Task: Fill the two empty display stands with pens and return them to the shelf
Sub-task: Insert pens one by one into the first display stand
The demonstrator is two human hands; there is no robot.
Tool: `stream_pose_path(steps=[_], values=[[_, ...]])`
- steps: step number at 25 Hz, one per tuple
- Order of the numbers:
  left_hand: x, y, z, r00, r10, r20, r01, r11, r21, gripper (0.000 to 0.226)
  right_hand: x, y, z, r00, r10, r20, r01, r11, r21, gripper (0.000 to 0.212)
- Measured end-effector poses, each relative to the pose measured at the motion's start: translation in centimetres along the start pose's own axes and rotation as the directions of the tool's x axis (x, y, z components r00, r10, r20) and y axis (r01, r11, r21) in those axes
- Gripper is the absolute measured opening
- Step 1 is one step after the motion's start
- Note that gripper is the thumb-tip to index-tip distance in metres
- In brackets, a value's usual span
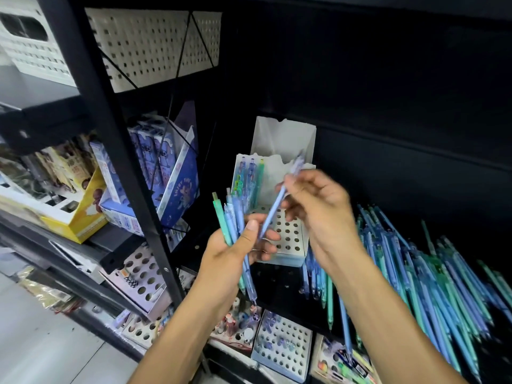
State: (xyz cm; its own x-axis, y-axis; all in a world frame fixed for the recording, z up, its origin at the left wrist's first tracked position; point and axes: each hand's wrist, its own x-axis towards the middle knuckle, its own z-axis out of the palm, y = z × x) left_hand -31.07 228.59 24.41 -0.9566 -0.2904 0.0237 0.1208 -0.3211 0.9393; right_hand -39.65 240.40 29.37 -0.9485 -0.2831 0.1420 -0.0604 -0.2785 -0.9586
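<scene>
My left hand (238,245) grips a bundle of blue and green pens (232,220), their tops pointing up. My right hand (315,206) pinches a single light-blue pen (273,210), slanted, its lower tip near my left fingers. Just behind both hands a white display stand (288,234) with a grid of holes sits on the black shelf; several pens (249,178) stand along its back left. A second white stand's back (282,139) rises behind it. A large heap of loose blue and green pens (432,275) lies on the shelf to the right.
A black shelf upright (122,151) runs diagonally on the left. Beyond it are boxed stationery (155,167) and a yellow box (72,217). More holed stands (282,347) sit on the lower shelf. A white perforated basket (155,45) is above.
</scene>
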Motion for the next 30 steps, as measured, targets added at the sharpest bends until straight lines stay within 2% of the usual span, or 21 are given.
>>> stream_pose_path(steps=[1,3,6,8,14,17,20,23,24,25,27,30], values=[[0.1,-0.2,-0.2,1.0,0.009,-0.028,-0.009,1.0,-0.014,0.034,0.6,-0.3,-0.3,0.991,-0.075,-0.113,0.08,0.996,0.038,0.005],[0.1,-0.4,-0.6,0.995,0.029,-0.09,-0.031,0.999,-0.02,0.033,2.0,-0.3,-0.5,0.952,-0.214,-0.218,0.201,0.976,-0.08,0.009],[-0.1,-0.6,-0.9,0.985,0.045,-0.166,-0.05,0.998,-0.024,0.025,3.0,2.1,0.3,0.951,-0.273,-0.144,0.202,0.903,-0.379,0.008],[-0.2,-0.6,-0.9,0.981,0.052,-0.185,-0.057,0.998,-0.025,0.022,3.5,4.1,0.9,0.956,-0.278,-0.09,0.198,0.844,-0.498,0.006],[-0.6,0.1,-1.6,0.98,0.058,-0.193,-0.061,0.998,-0.009,0.019,4.5,6.3,1.2,0.959,-0.282,0.017,0.225,0.724,-0.652,0.008],[-0.5,0.1,-1.3,0.98,0.044,-0.194,-0.047,0.999,-0.009,0.021,5.0,5.9,1.4,0.97,-0.238,0.048,0.196,0.65,-0.735,0.008],[-0.5,0.1,-1.1,0.982,0.029,-0.187,-0.032,0.999,-0.013,0.027,4.8,4.9,1.6,0.982,-0.186,0.009,0.132,0.658,-0.741,0.01],[-0.5,0.3,-1.2,0.99,0.0,-0.144,-0.012,0.997,-0.076,0.014,2.0,4.1,1.7,0.948,-0.315,-0.056,0.204,0.729,-0.654,0.004],[-0.6,0.3,-1.2,0.992,-0.013,-0.125,0.001,0.996,-0.091,0.016,0.9,3.8,1.7,0.957,-0.292,-0.006,0.237,0.791,-0.564,0.005],[-0.5,0.2,-1.2,0.995,-0.019,-0.102,0.01,0.996,-0.087,0.016,-0.3,3.6,1.8,0.971,-0.215,0.101,0.237,0.854,-0.464,0.006],[-0.4,0.0,-1.1,0.997,-0.024,-0.077,0.021,0.999,-0.037,0.016,-1.5,3.5,1.9,0.953,-0.068,0.294,0.182,0.907,-0.381,0.007],[-0.2,-0.2,-0.9,0.999,-0.041,0.008,0.041,0.999,0.03,0.017,-1.1,3.3,1.2,0.953,0.06,0.298,0.057,0.928,-0.369,0.015]])
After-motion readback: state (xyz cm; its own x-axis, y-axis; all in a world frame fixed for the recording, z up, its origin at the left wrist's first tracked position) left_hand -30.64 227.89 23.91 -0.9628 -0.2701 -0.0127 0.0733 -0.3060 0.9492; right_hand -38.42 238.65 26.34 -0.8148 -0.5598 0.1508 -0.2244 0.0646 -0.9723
